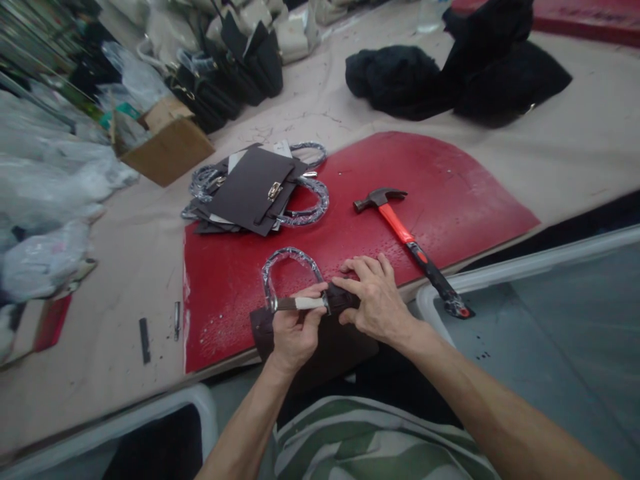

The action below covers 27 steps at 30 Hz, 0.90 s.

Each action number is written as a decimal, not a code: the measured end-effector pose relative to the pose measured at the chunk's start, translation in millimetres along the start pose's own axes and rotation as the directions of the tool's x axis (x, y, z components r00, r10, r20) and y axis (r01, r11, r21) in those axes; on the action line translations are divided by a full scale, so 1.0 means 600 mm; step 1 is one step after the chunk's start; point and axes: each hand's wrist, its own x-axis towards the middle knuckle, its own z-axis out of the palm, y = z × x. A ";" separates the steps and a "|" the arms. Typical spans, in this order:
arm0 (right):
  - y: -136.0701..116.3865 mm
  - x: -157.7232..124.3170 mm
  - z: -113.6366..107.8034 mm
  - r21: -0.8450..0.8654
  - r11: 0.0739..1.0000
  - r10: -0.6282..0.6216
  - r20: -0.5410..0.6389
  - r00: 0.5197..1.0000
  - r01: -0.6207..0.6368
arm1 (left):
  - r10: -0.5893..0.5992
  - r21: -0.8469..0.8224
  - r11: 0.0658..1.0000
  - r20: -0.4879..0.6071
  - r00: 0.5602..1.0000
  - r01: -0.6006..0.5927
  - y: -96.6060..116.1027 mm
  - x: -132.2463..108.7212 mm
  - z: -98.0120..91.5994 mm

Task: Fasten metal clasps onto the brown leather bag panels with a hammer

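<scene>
Left hand (pixel 295 337) pinches flat brown strap with pale patch (pixel 303 303), likely steadying it; right hand (pixel 375 297) touches dark material alongside, grip unclear. Dark leather-like bag piece (pixel 261 325), below both, overhangs glossy red board's (pixel 225 300) near edge. Orange-and-black claw hammer (pixel 413 247) beyond right hand; board room ahead.

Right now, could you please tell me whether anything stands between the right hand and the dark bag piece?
Nothing visible does: the right hand already touches the dark bag piece, and the left hand holds it near the wrapped handle. The hammer lies off to the right.
</scene>
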 end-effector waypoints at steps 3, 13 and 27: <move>0.001 0.001 0.001 0.009 1.000 0.000 -0.008 1.000 0.000 | 0.070 0.030 0.997 0.011 0.997 -0.071 0.000 -0.004 -0.001; 0.000 0.003 0.000 0.033 0.999 0.007 -0.006 1.000 -0.007 | 0.119 0.035 0.992 0.085 0.989 -0.122 -0.013 -0.008 0.005; 0.000 0.003 -0.004 0.053 0.998 0.021 0.006 1.000 -0.021 | 0.223 0.105 0.966 0.112 0.968 -0.235 -0.005 -0.004 0.012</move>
